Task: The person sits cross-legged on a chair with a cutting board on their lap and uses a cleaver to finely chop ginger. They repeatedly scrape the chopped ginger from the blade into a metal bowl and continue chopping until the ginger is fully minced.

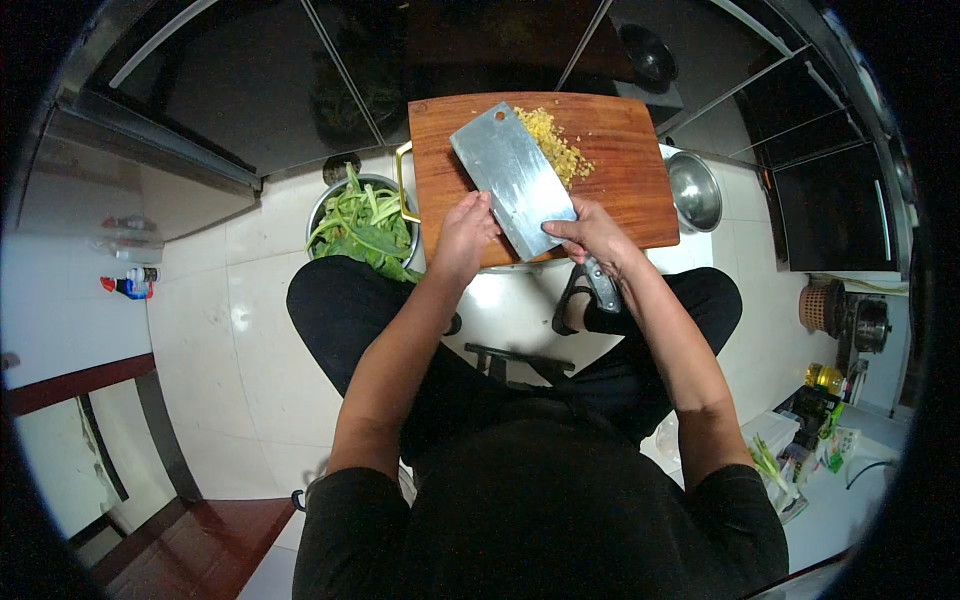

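A wide Chinese cleaver is held flat over a wooden cutting board. My right hand grips it where blade meets handle, thumb across the blade's face. Its dark handle sticks out below that hand. At the blade's left edge is my left hand, fingers bent close together; whether they press on the edge or only lie beside it, I cannot tell. Finely chopped yellow pieces, possibly ginger, are heaped along the blade's right side, partly hidden by it.
Left of the board, a metal bowl holds leafy green vegetables. Beyond the board's right side sits a steel bowl. Dark glossy cabinets rise ahead. My knees flank the board, which has a brass-coloured handle.
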The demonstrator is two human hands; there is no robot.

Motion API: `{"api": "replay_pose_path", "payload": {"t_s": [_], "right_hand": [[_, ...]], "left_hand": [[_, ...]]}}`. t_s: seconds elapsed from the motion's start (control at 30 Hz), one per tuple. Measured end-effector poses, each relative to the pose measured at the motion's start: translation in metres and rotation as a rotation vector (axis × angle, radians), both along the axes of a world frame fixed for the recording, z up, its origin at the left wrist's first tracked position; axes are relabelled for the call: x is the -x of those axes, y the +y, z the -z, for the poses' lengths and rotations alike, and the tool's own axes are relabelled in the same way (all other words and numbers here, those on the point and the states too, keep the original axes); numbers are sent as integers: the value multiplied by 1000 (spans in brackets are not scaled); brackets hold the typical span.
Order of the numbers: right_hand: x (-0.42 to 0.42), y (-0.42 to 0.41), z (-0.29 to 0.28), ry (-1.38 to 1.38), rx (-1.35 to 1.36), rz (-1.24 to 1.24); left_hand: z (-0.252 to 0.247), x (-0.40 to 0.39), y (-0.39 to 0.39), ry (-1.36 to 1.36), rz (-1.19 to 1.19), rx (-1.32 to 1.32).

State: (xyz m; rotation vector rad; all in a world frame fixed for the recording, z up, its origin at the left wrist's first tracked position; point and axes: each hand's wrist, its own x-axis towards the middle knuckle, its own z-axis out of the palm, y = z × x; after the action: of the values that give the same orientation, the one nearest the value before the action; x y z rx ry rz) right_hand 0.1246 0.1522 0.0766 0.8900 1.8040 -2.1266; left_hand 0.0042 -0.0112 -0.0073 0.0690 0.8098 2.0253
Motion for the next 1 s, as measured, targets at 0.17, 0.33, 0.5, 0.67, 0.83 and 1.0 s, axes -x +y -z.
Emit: {"api": "replay_pose_path", "payload": {"t_s": [0.17, 0.33, 0.5, 0.67, 0.83, 1.0], "right_hand": [[-1, -1, 2, 19, 36, 81], [-8, 14, -3, 31, -47, 128], [-21, 27, -3, 18, -128, 151], [-33, 29, -5, 3, -185, 134], [-44, 31, 0, 4, -195, 148], [-53, 38, 5, 15, -173, 147]], "left_hand": [[5, 1, 3, 87, -18, 98], [3, 14, -2, 497, 18, 420], [-9, 17, 2, 1489, 22, 595], [-11, 22, 5, 1703, 88, 483], [-29, 31, -1, 1861, 143, 581], [-30, 34, 0, 1892, 288, 678]]}}
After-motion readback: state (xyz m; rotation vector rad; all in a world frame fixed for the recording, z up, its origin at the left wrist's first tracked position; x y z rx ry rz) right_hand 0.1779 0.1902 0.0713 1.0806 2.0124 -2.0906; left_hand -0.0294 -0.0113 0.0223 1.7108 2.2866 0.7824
